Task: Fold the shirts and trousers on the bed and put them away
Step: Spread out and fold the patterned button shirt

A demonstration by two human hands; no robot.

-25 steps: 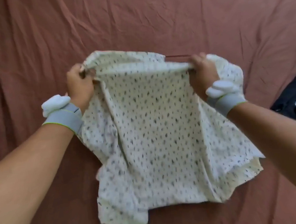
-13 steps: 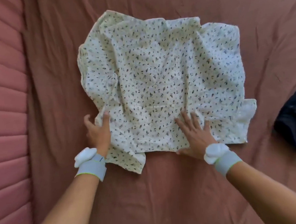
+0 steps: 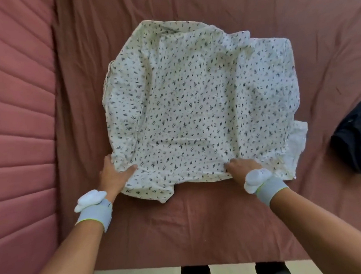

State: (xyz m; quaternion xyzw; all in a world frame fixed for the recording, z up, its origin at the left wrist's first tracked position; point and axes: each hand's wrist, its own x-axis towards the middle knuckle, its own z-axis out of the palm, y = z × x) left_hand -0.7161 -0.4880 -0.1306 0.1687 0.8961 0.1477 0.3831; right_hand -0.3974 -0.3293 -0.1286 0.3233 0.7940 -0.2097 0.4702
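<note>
- A cream shirt [image 3: 198, 105] printed with small dark leaf marks lies spread and rumpled on the bed [image 3: 203, 227], which is covered by a brownish-pink sheet.
- The left hand [image 3: 114, 175] sits at the shirt's near left corner; its thumb lies on top of the cloth and the fingers go out of sight under the edge, so it pinches that corner.
- The right hand [image 3: 242, 167] is at the near hem toward the right, fingers curled down onto the cloth and bunching it; it grips the hem.
- Both wrists wear grey bands with a white piece on top.
- A dark garment [image 3: 357, 143] lies bunched on the bed at the right edge of the view, well apart from the shirt.
- A quilted pink headboard [image 3: 16, 127] runs along the left.
</note>
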